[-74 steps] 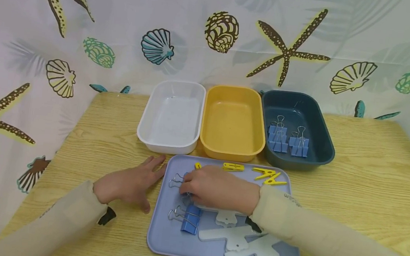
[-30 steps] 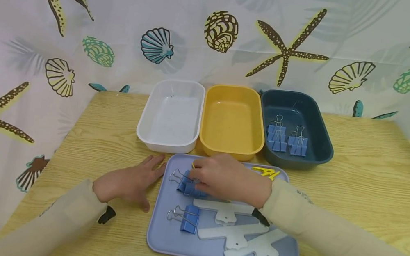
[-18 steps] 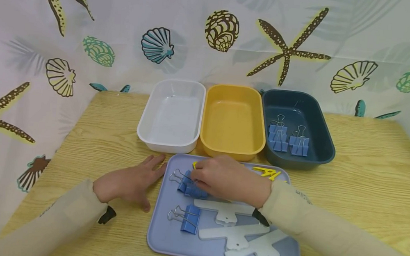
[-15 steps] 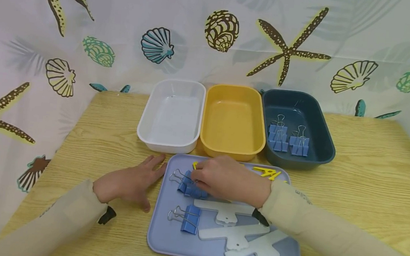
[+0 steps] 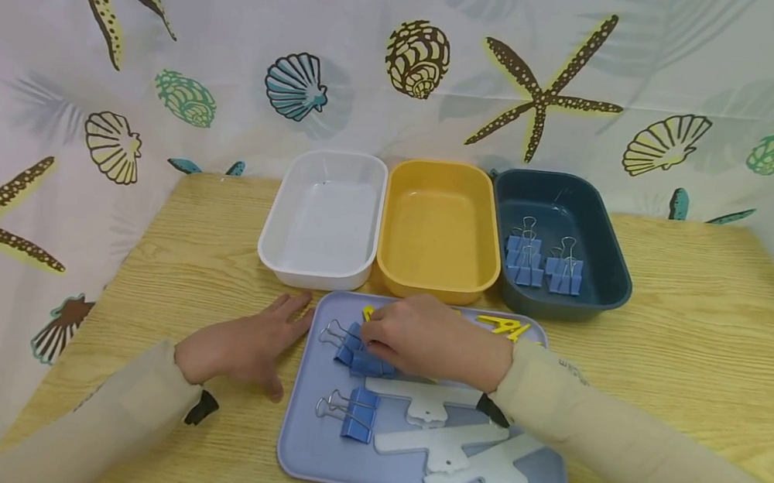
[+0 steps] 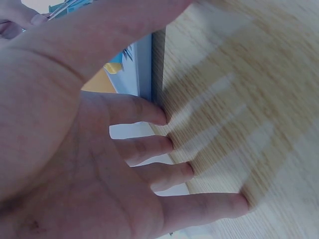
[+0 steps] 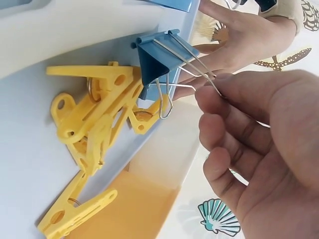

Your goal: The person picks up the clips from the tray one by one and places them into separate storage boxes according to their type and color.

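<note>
My right hand (image 5: pixel 429 340) reaches over the back left of the lilac tray (image 5: pixel 330 465). In the right wrist view its thumb and index finger pinch the wire handle of a blue binder clip (image 7: pixel 157 59). Another binder clip (image 5: pixel 347 343) lies just left of it, and a third binder clip (image 5: pixel 360 414) sits nearer the front. My left hand (image 5: pixel 247 345) rests on the table left of the tray, fingers spread, fingertips on the wood and holding nothing. Several yellow clips (image 7: pixel 99 104) lie beside the gripped binder clip, partly hidden by my right hand in the head view.
White clips (image 5: pixel 441 443) with long flat bars lie at the tray's front right. Behind the tray stand a white bin (image 5: pixel 317 275), a yellow bin (image 5: pixel 435 283) and a dark blue bin (image 5: pixel 609 294). Several blue binder clips (image 5: pixel 524 266) are in the dark blue bin.
My right hand has shifted slightly right and away from me since the oldest frame, uncovering the left binder clip. The pinched clip has lately shifted slightly toward me. My left hand has stayed put.
</note>
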The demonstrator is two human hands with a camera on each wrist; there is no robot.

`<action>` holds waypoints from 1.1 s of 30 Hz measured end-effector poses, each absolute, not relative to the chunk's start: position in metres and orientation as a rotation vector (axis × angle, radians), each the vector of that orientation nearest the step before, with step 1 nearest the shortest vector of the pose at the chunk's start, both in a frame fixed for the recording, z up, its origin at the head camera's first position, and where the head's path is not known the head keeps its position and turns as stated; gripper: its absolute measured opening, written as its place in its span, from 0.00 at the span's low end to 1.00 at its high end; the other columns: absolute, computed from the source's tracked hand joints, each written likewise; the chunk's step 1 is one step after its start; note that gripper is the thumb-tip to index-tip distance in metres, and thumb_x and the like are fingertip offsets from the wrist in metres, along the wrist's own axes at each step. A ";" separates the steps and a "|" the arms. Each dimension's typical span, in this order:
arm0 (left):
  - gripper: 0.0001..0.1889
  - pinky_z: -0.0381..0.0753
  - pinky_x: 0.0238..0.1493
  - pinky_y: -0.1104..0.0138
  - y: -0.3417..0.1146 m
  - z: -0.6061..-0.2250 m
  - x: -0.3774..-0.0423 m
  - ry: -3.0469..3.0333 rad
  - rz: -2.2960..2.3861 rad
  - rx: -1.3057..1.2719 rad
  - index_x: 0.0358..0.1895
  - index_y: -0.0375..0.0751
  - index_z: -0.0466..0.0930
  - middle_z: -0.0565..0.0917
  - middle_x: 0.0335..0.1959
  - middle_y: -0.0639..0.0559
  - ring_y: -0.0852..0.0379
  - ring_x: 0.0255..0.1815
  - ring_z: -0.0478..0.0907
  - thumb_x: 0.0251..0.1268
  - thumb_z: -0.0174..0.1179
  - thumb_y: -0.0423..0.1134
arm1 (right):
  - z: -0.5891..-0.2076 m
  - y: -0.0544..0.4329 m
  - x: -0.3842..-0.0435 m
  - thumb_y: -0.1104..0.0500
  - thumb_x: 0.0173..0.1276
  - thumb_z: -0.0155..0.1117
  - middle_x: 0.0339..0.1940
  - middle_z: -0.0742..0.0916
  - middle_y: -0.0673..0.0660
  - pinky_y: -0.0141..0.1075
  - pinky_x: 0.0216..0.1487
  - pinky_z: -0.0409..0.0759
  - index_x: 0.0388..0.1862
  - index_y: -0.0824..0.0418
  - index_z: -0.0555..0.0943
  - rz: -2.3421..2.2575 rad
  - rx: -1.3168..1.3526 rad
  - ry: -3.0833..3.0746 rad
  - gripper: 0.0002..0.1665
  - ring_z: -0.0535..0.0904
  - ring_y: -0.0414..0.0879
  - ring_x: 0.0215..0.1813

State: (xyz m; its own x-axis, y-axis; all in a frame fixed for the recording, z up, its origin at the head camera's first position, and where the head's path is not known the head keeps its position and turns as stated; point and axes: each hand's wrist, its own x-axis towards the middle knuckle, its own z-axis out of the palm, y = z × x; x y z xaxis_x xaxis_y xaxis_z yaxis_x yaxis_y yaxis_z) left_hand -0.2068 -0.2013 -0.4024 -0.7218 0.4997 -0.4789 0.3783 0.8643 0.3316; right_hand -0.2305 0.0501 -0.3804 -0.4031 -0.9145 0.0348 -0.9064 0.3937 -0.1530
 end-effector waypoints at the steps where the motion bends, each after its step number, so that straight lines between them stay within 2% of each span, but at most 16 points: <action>1: 0.59 0.58 0.71 0.41 -0.201 -0.403 -0.207 2.461 0.280 0.636 0.75 0.30 0.48 0.41 0.78 0.31 0.25 0.76 0.41 0.40 0.78 0.40 | -0.380 0.050 -0.230 0.57 0.69 0.62 0.22 0.80 0.44 0.25 0.29 0.73 0.30 0.51 0.81 -0.236 -1.686 2.576 0.06 0.72 0.36 0.25; 7: 0.59 0.58 0.72 0.42 -0.201 -0.402 -0.208 2.448 0.279 0.635 0.75 0.30 0.47 0.39 0.78 0.31 0.26 0.76 0.41 0.40 0.78 0.40 | -0.378 0.052 -0.229 0.57 0.69 0.61 0.23 0.79 0.44 0.25 0.29 0.72 0.31 0.51 0.81 -0.263 -1.691 2.574 0.06 0.72 0.35 0.26; 14: 0.52 0.54 0.74 0.43 -0.206 -0.403 -0.212 2.435 0.293 0.713 0.74 0.25 0.48 0.41 0.77 0.28 0.25 0.76 0.41 0.53 0.69 0.48 | -0.369 0.054 -0.226 0.56 0.69 0.61 0.23 0.79 0.44 0.25 0.29 0.71 0.32 0.51 0.82 -0.306 -1.667 2.582 0.06 0.71 0.36 0.26; 22: 0.52 0.53 0.73 0.42 -0.206 -0.404 -0.211 2.434 0.334 0.716 0.73 0.23 0.48 0.41 0.76 0.26 0.23 0.75 0.41 0.52 0.70 0.45 | -0.359 0.060 -0.223 0.56 0.67 0.64 0.27 0.84 0.45 0.26 0.32 0.74 0.36 0.53 0.85 -0.349 -1.645 2.619 0.04 0.73 0.36 0.27; 33: 0.49 0.55 0.72 0.41 -0.205 -0.406 -0.212 2.479 0.336 0.721 0.73 0.24 0.51 0.44 0.75 0.25 0.22 0.74 0.44 0.54 0.69 0.44 | -0.351 0.066 -0.227 0.57 0.67 0.64 0.21 0.78 0.45 0.25 0.28 0.70 0.29 0.52 0.82 -0.376 -1.770 2.658 0.05 0.70 0.36 0.24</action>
